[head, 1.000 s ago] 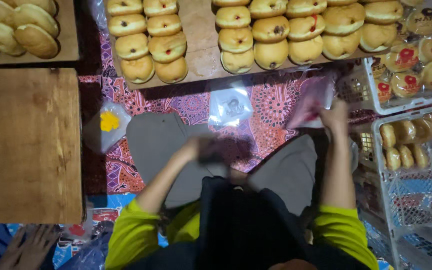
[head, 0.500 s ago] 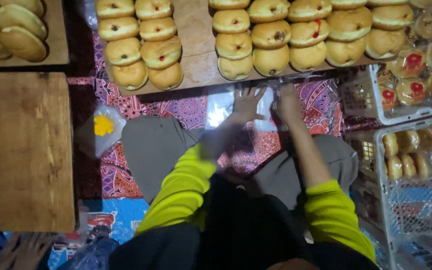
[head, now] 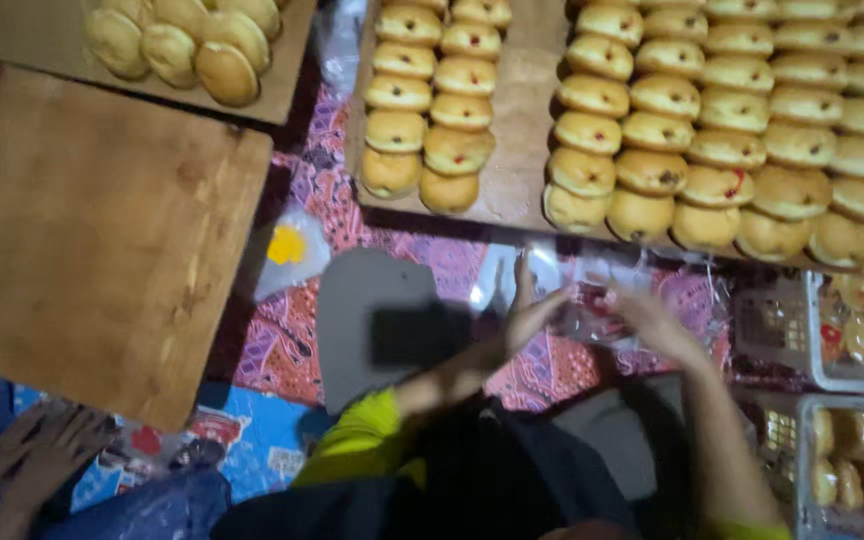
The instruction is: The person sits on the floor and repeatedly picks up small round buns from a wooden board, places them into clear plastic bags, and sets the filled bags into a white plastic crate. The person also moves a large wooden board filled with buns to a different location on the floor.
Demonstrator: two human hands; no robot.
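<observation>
At far left a bare wooden board (head: pixel 92 230) lies on the patterned cloth (head: pixel 282 340), a small clear packet with a yellow blob (head: pixel 290 250) just beside its right edge. The left hand (head: pixel 527 310) has fingers spread and touches a clear plastic bag (head: pixel 592 300), which the right hand (head: pixel 642 305) pinches from the other side (blur hides the exact grip). Above them, a long board of round buns (head: pixel 652 130); at right, white crates of buns (head: pixel 852 330).
</observation>
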